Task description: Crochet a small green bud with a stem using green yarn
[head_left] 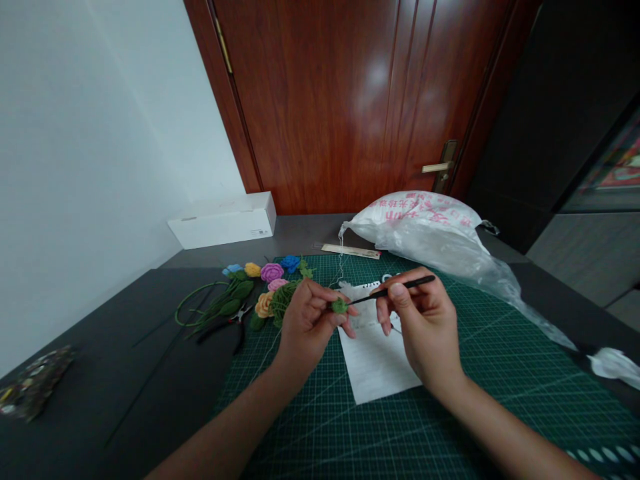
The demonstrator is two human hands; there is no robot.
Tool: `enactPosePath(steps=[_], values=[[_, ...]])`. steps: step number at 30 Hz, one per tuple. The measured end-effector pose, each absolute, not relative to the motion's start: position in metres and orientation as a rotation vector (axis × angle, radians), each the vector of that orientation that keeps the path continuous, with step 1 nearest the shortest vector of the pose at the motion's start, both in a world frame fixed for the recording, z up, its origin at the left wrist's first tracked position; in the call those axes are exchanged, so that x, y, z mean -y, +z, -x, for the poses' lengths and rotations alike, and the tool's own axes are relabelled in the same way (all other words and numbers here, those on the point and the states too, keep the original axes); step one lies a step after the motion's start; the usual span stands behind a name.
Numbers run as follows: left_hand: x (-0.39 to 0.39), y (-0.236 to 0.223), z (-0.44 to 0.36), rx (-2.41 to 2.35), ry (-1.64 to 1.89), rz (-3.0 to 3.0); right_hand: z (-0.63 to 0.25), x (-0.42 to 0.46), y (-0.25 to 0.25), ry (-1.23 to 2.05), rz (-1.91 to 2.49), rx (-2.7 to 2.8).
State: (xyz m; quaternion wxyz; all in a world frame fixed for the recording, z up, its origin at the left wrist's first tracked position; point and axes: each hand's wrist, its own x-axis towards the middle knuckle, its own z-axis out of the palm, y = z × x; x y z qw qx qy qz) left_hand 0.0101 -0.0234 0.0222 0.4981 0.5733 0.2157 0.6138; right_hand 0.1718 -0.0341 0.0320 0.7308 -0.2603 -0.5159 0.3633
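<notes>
Bare forearms (235, 413) reach over a green cutting mat (505, 400); a small green crocheted piece (340, 306) is pinched by the left hand (310, 320), and a black crochet hook (405, 289) is gripped by the right hand (420, 327). Stitches could be split if the hook is forced. Crocheted flowers (270, 280) lie beyond.

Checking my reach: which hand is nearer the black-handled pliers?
Left. The left hand sits right of the black-handled pliers, not touching; the right hand is farther right.
</notes>
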Motion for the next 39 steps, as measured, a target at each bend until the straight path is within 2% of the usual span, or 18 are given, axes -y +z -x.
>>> enactPosePath(steps=[7, 14, 16, 21, 27, 31, 39], values=[[0.026, 0.024, -0.01, -0.559, 1.429, -1.394, -0.172, 0.039, 0.034, 0.72, 0.608, 1.247], [0.029, 0.025, -0.009, -0.675, 1.506, -1.415, -0.179, 0.044, 0.035, 0.199, 0.471, 1.752], [0.029, 0.025, -0.008, -0.714, 1.516, -1.431, -0.179, 0.039, 0.034, 0.265, 0.468, 1.746], [0.022, 0.018, -0.005, -0.704, 1.384, -1.492, -0.175, 0.025, 0.032, 0.797, 0.594, 1.343], [0.006, 0.015, 0.002, -0.685, 1.39, -1.319, -0.197, 0.013, 0.034, 0.526, 0.859, 1.155], [0.002, 0.018, 0.004, -0.683, 1.313, -1.164, -0.223, -0.013, 0.023, 0.42, 1.311, 1.506], [0.0, 0.009, 0.0, -0.699, 1.162, -1.104, -0.233, -0.025, 0.01, 0.61, 1.571, 1.999]])
